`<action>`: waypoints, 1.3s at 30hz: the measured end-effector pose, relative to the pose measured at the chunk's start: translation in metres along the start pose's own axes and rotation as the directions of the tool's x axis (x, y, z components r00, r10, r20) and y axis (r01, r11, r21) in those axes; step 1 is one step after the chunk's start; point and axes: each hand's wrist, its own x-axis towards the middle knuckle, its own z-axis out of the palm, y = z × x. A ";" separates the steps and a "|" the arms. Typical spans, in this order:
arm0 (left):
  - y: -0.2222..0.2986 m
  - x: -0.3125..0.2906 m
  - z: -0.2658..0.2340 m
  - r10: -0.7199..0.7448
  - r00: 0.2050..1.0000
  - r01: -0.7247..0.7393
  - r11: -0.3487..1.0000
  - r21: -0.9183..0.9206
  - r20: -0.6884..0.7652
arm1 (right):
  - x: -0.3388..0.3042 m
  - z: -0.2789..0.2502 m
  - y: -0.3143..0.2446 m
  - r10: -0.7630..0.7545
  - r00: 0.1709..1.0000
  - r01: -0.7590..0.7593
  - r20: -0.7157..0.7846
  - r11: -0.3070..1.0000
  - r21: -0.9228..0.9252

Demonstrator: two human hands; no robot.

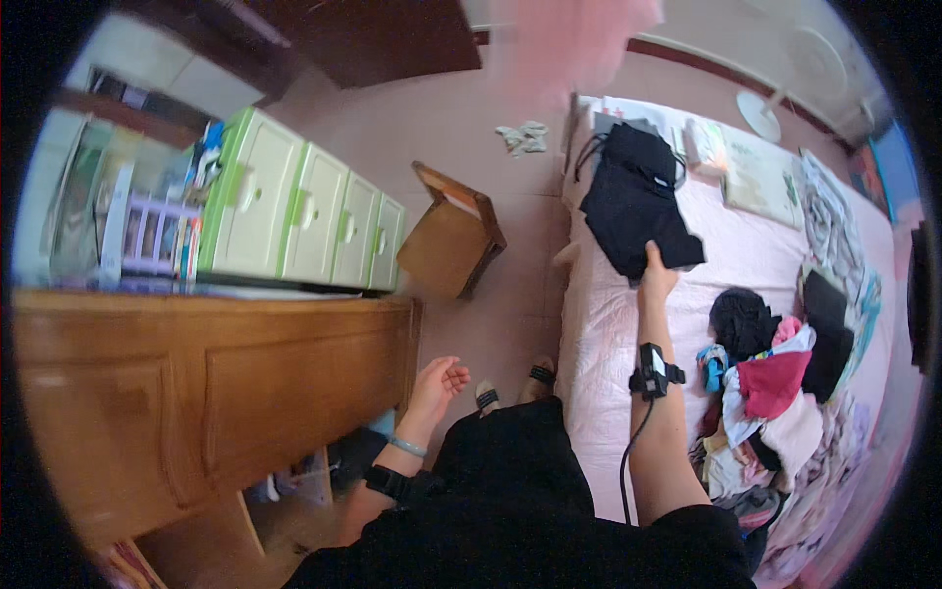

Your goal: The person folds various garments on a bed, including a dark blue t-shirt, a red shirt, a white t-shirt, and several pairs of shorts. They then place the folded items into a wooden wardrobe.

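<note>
My right hand (658, 272) reaches over the bed and grips the near edge of a black garment (643, 221), thumb on top and the other fingers mostly hidden. The garment lies spread near the bed's left edge, with thin cords or straps at its far end. My left hand (438, 386) hangs empty beside the wooden cabinet, its fingers loosely curled and apart. To the right of my right forearm is a pile of mixed clothes, including a black crumpled garment (743, 322) and a dark red cloth (770, 385).
The pink-covered bed (608, 393) runs along my right. A wooden stool (451, 240) stands on the floor ahead, near a green-and-white drawer unit (319, 211). A brown wooden cabinet (285, 378) is at left. A pale cloth (523, 138) lies on the floor; a white fan (760, 116) stands beyond the bed.
</note>
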 end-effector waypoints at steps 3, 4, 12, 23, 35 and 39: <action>-0.008 -0.020 -0.018 0.057 0.998 -0.059 0.993 -0.101 -0.020 | -0.004 0.032 -0.080 -0.119 0.975 0.119 0.189 0.993 0.012; -0.010 -0.027 -0.025 0.073 0.997 -0.077 0.989 -0.126 -0.038 | -0.010 0.041 -0.108 -0.169 0.947 0.170 0.273 0.985 0.019; -0.032 -0.079 -0.094 0.407 0.913 -0.407 0.903 -0.140 -0.029 | -0.141 0.061 -0.284 0.006 0.622 0.249 0.783 0.947 -0.205; -0.016 -0.277 -0.163 0.927 0.294 -0.851 0.143 0.506 0.232 | -0.430 0.047 -0.340 0.412 -0.615 0.481 0.672 0.872 -0.095; -0.060 -0.398 -0.258 0.747 0.536 -0.634 0.664 0.397 -0.393 | -0.670 0.102 -0.360 0.025 -0.998 -0.036 -0.065 0.614 0.789; -0.064 -0.422 -0.272 0.759 0.247 -0.880 0.437 0.189 -0.603 | -0.704 0.113 -0.334 -0.304 -0.934 -0.269 0.185 0.943 0.194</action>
